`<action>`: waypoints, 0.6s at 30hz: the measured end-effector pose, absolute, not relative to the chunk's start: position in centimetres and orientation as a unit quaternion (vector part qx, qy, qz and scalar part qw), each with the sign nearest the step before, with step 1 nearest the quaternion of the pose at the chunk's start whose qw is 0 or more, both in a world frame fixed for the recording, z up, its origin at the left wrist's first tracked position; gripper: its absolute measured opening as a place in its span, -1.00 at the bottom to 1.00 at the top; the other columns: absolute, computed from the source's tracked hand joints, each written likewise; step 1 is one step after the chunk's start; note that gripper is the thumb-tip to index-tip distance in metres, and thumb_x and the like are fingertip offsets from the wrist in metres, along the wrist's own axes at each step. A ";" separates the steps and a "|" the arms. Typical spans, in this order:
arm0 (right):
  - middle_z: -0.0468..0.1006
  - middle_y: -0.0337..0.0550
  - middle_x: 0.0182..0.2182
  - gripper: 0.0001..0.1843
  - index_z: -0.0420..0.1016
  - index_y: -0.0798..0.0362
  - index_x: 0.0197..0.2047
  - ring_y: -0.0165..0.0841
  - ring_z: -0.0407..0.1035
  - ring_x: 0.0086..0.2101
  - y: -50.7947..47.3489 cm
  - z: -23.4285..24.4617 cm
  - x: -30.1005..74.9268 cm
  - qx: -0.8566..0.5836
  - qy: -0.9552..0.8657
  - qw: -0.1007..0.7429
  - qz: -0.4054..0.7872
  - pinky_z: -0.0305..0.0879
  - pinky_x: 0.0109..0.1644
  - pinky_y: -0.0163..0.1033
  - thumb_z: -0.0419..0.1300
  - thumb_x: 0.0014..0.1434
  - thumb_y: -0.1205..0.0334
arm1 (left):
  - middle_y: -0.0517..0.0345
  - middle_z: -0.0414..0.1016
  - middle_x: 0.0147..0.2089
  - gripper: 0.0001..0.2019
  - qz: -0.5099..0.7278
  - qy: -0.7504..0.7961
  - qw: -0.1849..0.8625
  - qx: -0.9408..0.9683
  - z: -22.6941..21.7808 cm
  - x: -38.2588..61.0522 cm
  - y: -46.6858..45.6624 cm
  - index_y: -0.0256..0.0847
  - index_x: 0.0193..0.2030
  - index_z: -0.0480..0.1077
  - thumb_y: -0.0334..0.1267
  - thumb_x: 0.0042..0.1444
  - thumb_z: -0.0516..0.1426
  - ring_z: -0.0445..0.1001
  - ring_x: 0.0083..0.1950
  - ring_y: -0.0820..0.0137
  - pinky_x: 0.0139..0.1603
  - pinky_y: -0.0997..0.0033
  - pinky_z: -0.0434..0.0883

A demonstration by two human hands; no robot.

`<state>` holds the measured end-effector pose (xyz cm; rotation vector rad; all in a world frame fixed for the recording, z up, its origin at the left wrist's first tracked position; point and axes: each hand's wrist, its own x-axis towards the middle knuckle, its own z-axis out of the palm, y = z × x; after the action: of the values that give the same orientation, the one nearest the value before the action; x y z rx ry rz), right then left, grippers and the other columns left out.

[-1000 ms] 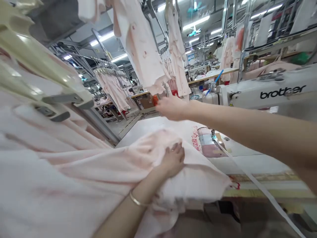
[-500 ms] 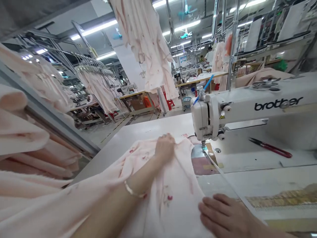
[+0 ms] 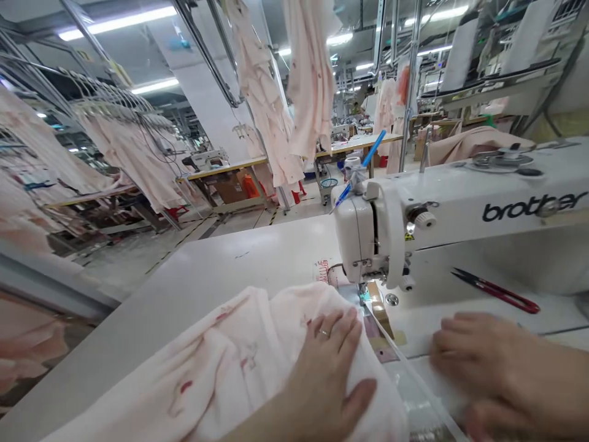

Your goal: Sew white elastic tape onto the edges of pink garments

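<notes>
Pale pink fabric (image 3: 271, 368) with a small red print lies bunched on the machine table. My left hand (image 3: 329, 362), a ring on one finger, rests flat on it with fingers stretched out, close to the needle. The white sewing machine (image 3: 368, 239) has its presser foot (image 3: 363, 293) right at the fabric's far edge. A narrow white strip (image 3: 414, 371) runs from the foot toward me, passing left of my right hand (image 3: 488, 362). That hand hovers over the table with bent fingers, smeared by motion; whether anything is in them is unclear.
Red-handled thread snips (image 3: 497, 288) lie under the machine arm. A blue stick (image 3: 373, 148) stands up from the machine head. Pink garments (image 3: 313, 80) hang beyond the white table (image 3: 221, 258). Thread cones (image 3: 460, 55) stand at the upper right.
My left hand has gone from gripping the fabric to lying flat on it, nearer the needle. My right hand has left the fabric's edge and moved right. The view has shifted right.
</notes>
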<state>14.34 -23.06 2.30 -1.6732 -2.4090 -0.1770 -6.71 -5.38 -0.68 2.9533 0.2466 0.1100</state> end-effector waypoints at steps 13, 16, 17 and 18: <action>0.34 -0.25 -0.40 -0.77 0.24 0.06 -0.02 -0.39 0.13 -0.46 -17.8 0.3 14.7 -0.463 -0.868 0.171 -0.050 -0.06 -0.47 -0.21 -0.14 0.34 0.23 | -0.06 0.25 0.17 -0.41 0.156 0.008 0.077 0.985 -2.9 -4.3 -4.6 -0.27 0.16 0.14 -0.09 -0.02 0.07 0.23 0.05 0.06 -0.01 -0.02 0.20; 0.34 -0.23 -0.40 -0.80 0.26 0.08 -0.08 -0.37 0.13 -0.47 -17.6 -0.3 14.3 -0.458 -0.873 0.164 -0.036 -0.07 -0.49 -0.22 -0.11 0.31 0.25 | -0.07 0.30 0.13 -0.45 0.198 -0.007 0.054 0.979 -3.4 -4.1 -4.4 -0.29 0.14 0.17 -0.13 -0.01 0.05 0.26 0.01 0.10 -0.06 0.04 0.21; 0.35 -0.23 -0.39 -0.81 0.27 0.09 -0.11 -0.37 0.14 -0.46 -17.5 -0.4 14.1 -0.456 -0.875 0.159 -0.029 -0.04 -0.48 -0.22 -0.11 0.30 0.27 | -0.09 0.29 0.14 -0.45 0.200 -0.001 0.047 0.979 -3.4 -4.1 -4.3 -0.31 0.14 0.16 -0.15 0.00 0.04 0.25 0.02 0.09 -0.04 0.03 0.20; 0.35 -0.22 -0.38 -0.82 0.27 0.10 -0.15 -0.37 0.15 -0.45 -17.5 -0.5 13.9 -0.457 -0.875 0.156 -0.025 0.00 -0.47 -0.22 -0.11 0.29 0.30 | -0.11 0.27 0.14 -0.45 0.199 0.005 0.040 0.979 -3.4 -4.0 -4.2 -0.32 0.16 0.14 -0.16 0.00 0.03 0.24 0.04 0.07 -0.03 0.02 0.19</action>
<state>13.93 -17.49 -0.51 -1.3080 -2.5070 -0.0712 -4.02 -4.21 -3.44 2.9995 0.0168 0.6103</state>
